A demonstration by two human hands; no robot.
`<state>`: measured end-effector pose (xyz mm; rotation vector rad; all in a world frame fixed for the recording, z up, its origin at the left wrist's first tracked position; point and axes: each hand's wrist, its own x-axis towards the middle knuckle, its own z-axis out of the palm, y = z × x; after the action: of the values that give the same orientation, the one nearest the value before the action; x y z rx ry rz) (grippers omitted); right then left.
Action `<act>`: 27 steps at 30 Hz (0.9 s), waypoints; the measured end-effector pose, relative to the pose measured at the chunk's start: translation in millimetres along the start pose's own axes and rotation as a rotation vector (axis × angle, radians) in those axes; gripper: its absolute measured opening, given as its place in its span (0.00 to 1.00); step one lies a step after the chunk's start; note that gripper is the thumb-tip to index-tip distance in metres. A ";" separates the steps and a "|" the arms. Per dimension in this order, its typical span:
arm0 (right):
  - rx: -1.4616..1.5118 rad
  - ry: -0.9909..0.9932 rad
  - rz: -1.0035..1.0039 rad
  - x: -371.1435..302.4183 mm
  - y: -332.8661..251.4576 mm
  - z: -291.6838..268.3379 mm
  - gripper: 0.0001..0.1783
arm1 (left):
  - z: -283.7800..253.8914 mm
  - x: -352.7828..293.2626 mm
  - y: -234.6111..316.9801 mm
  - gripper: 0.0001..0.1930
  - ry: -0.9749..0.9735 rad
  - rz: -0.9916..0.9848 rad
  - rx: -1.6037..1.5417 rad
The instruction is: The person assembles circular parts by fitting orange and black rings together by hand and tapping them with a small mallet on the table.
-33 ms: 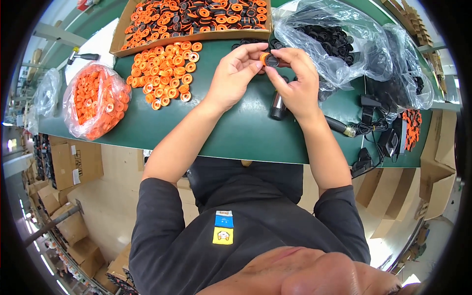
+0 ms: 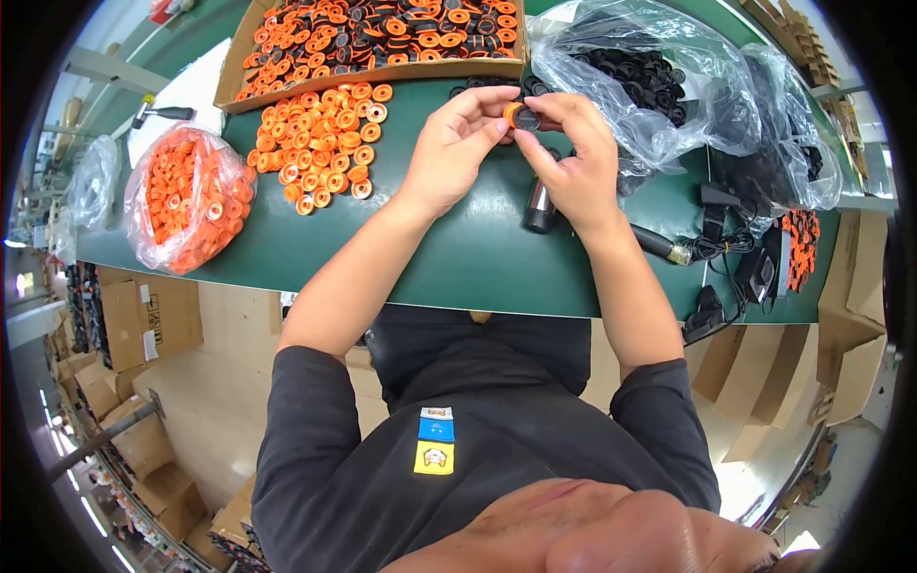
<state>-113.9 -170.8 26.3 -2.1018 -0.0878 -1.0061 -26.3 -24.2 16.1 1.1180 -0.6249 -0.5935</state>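
Note:
Both hands meet over the far middle of the green table (image 2: 458, 258). Between their fingertips is a small round orange-and-black part (image 2: 523, 116), its black round face turned toward me. My left hand (image 2: 451, 148) pinches its left side with thumb and fingers. On the other side, the thumb and fingers of my right hand (image 2: 581, 153) close on the same part. Some black round pieces (image 2: 478, 84) lie just beyond the fingers, partly hidden. Below my right hand a dark cylinder (image 2: 541, 208) rests on the table. Loose orange rings (image 2: 320, 143) are heaped left of my hands.
A cardboard box (image 2: 382, 74) of orange-and-black parts stands at the far edge. Left are a plastic bag of orange rings (image 2: 181, 205) and a hammer (image 2: 164, 112). Right are a clear bag of black pieces (image 2: 635, 81), tangled cables (image 2: 721, 246) and more orange-and-black parts (image 2: 802, 250).

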 end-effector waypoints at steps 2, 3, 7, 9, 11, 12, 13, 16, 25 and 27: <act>0.009 -0.007 -0.019 -0.3 1.2 0.9 0.19 | -3.4 0.0 -2.9 0.18 0.006 -0.008 -0.017; 0.020 -0.022 0.002 -0.6 0.7 1.5 0.19 | -5.3 -0.4 -4.1 0.18 0.010 -0.013 0.004; 0.019 -0.047 0.025 -1.8 -0.1 1.0 0.19 | -3.7 -0.9 -5.5 0.16 0.044 0.032 0.068; -0.009 -0.053 0.020 -1.9 -1.5 0.0 0.19 | -0.7 -1.5 -1.0 0.15 0.043 0.020 0.073; -0.034 -0.054 0.013 -1.7 -1.5 -0.6 0.19 | -0.3 -2.4 -1.3 0.15 0.041 0.009 0.082; -0.040 -0.067 0.003 -1.4 -1.1 -0.3 0.19 | -1.3 -2.5 -2.6 0.15 0.048 0.019 0.096; -0.047 -0.078 -0.006 -1.2 -0.6 0.2 0.19 | -2.3 -2.5 -3.7 0.15 0.053 0.029 0.111; -0.078 -0.087 -0.051 -1.9 2.0 1.1 0.18 | -4.2 -2.6 -7.9 0.15 0.060 0.057 0.167; -0.116 -0.107 -0.027 -3.2 0.0 -0.8 0.18 | -4.1 -2.1 -11.1 0.15 0.052 0.147 0.312; -0.118 -0.103 -0.031 -3.4 0.0 -0.5 0.19 | -5.4 -2.7 -9.9 0.16 0.034 0.121 0.327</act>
<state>-116.5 -170.2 24.1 -2.2661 -0.1156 -0.9417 -25.5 -22.1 4.8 1.3812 -0.7729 -0.3753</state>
